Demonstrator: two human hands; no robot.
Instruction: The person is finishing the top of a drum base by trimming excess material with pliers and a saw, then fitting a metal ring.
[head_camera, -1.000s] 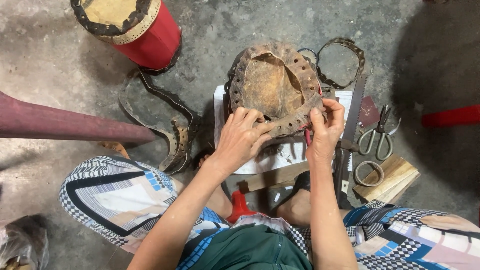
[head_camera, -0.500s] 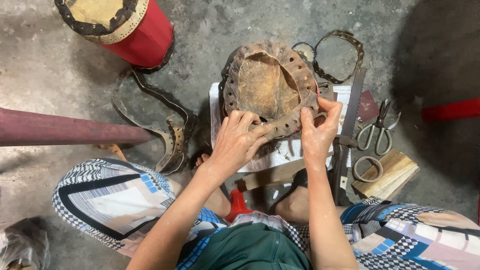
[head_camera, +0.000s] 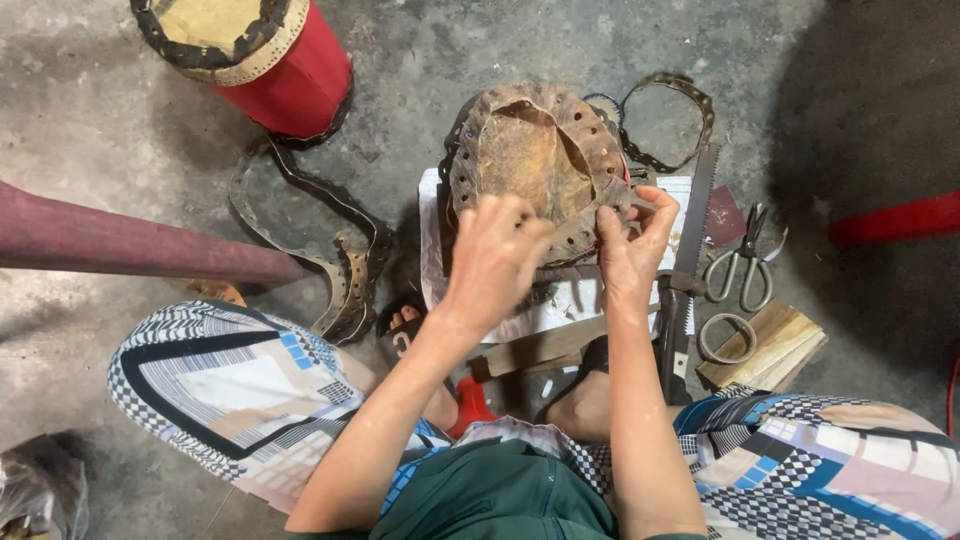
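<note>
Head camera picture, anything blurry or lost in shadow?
Head view: the left hand is smeared by motion blur, while the right hand and the perforated hide piece look sharper; a dark shadow covers the concrete floor at upper right; lighting elsewhere is soft, without glare.

Rough matt hide disc (head_camera: 535, 160) — dull metal scissors (head_camera: 742, 265).

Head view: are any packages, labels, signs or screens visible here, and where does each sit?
No signs, labels or screens.
Crumpled plastic bag: bottom-left corner on the floor, dark and glossy; contents unclear.
White sheet: flat under the punched hide drumhead that both hands work on; rectangular.
</note>
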